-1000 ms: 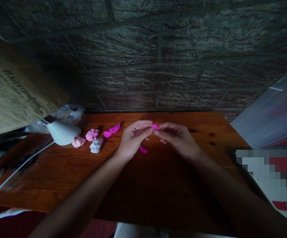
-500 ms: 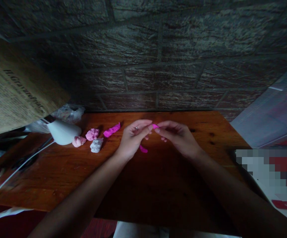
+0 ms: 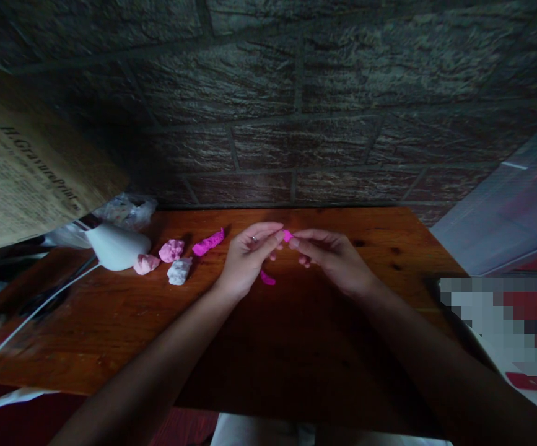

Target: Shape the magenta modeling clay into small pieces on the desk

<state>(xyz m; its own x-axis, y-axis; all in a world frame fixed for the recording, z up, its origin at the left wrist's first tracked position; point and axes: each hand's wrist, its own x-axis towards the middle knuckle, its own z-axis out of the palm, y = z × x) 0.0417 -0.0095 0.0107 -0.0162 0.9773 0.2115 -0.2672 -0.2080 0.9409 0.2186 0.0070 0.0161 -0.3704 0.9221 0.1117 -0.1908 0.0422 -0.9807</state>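
Between my fingertips is a small bright pink piece of modelling clay point(image 3: 287, 236). My left hand point(image 3: 252, 254) pinches it from one side with thumb and forefinger, and a ring shows on one finger. From the other side my right hand point(image 3: 336, 257) closes thumb and forefinger at its edge. A curved magenta strip of clay point(image 3: 267, 279) lies on the table just below my left hand. Farther left rests a longer, ridged magenta clay piece point(image 3: 209, 242). Beside it sit a pink clay lump point(image 3: 171, 250), a paler pink lump point(image 3: 146, 264) and a white lump point(image 3: 179, 271).
The wooden table point(image 3: 124, 334) meets a dark brick wall point(image 3: 268, 142). At left stand a white lamp base point(image 3: 119, 246) with a cord, a printed brown paper shade point(image 3: 31, 167) and a clear plastic bag point(image 3: 129, 210). A translucent panel point(image 3: 505, 204) rises at right.
My hands stay almost in place. The right fingertips have shifted slightly right, and more of the small pink clay piece shows between the hands. The view has moved a little.
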